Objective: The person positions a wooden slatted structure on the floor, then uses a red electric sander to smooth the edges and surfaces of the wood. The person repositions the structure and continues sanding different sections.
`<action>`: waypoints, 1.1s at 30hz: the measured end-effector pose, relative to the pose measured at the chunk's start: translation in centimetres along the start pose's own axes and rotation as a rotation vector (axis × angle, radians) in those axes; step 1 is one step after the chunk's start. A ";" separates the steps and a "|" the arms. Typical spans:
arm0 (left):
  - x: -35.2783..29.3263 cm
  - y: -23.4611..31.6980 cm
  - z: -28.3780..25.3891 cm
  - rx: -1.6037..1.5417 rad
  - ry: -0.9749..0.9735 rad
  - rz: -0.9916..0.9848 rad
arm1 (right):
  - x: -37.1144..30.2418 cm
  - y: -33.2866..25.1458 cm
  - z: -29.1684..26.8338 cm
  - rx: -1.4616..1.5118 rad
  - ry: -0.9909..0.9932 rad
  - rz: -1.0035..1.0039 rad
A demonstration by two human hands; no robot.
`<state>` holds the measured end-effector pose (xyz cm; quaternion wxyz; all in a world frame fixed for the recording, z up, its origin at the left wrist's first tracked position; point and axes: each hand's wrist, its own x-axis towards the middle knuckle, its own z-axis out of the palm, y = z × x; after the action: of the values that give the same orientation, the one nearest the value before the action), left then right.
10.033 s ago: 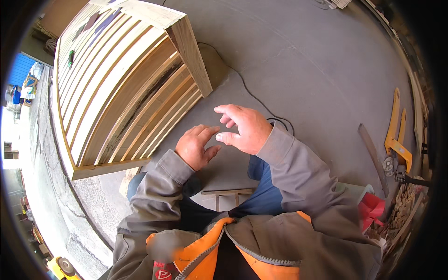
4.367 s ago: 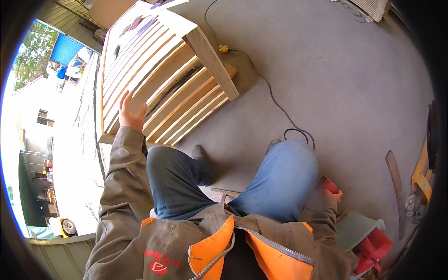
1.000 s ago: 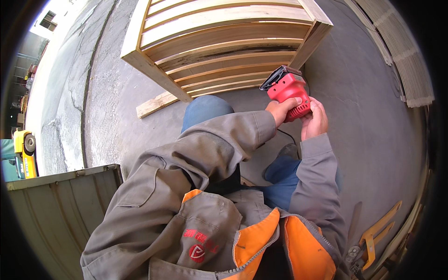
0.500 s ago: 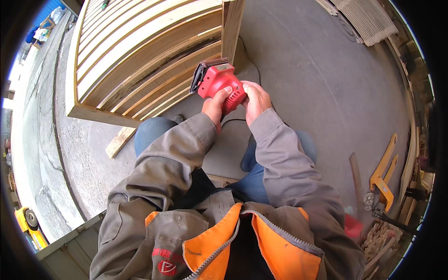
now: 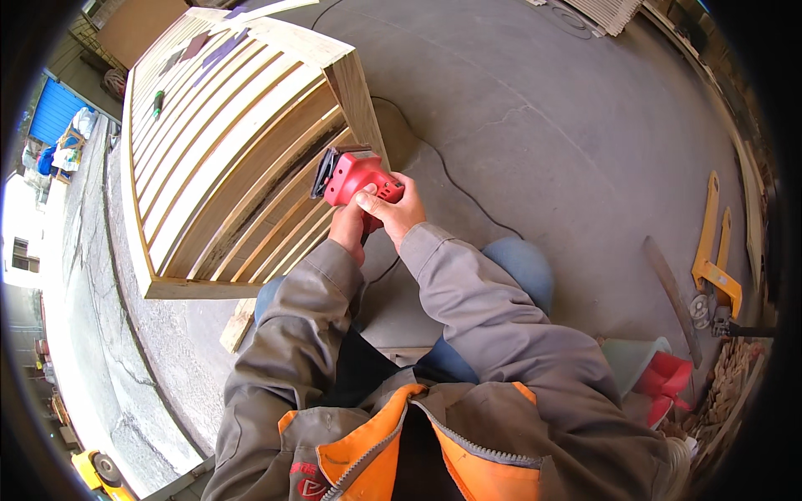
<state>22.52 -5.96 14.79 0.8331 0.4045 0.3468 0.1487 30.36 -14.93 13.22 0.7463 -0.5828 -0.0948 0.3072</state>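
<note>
A red electric sander [image 5: 355, 177] is held up between my two hands, with its dark sanding pad tilted toward the upper left. My left hand [image 5: 345, 231] is closed around its lower side, fingers partly hidden. From the right, my right hand [image 5: 399, 210] grips the rear of the body, its thumb lying over the top. Just beyond and left of the sander stands a slatted wooden frame [image 5: 251, 142]; whether the pad touches it I cannot tell. A black cord [image 5: 455, 179] runs across the floor behind the tool.
On the slats lie a green-handled screwdriver [image 5: 159, 102] and purple sheets [image 5: 221, 57]. A wood block [image 5: 237, 327] sits below the frame's near corner. To the right are a yellow pallet truck [image 5: 710, 263], a red plastic item [image 5: 664, 380] and a heap of wood scraps [image 5: 725, 397].
My view has shifted, showing more of the frame's far top. My right hand has moved from the sander's rear end to a grip with its thumb on top; the left thumb has left the top.
</note>
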 end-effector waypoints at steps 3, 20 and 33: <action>-0.1 1.0 -0.1 -0.005 -0.026 -0.029 | -0.1 -0.6 1.8 0.022 0.091 0.001; 7.2 5.3 4.8 -0.214 -0.297 0.018 | 7.6 -7.0 0.5 -0.415 0.095 -0.316; 10.8 5.4 4.9 -0.394 -0.329 -0.096 | 10.7 -4.9 0.8 -0.647 0.204 -0.494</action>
<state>33.84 0.32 16.23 0.9471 0.2362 0.1898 0.1058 40.14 -8.88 15.74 0.5816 -0.7743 -0.2489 0.0144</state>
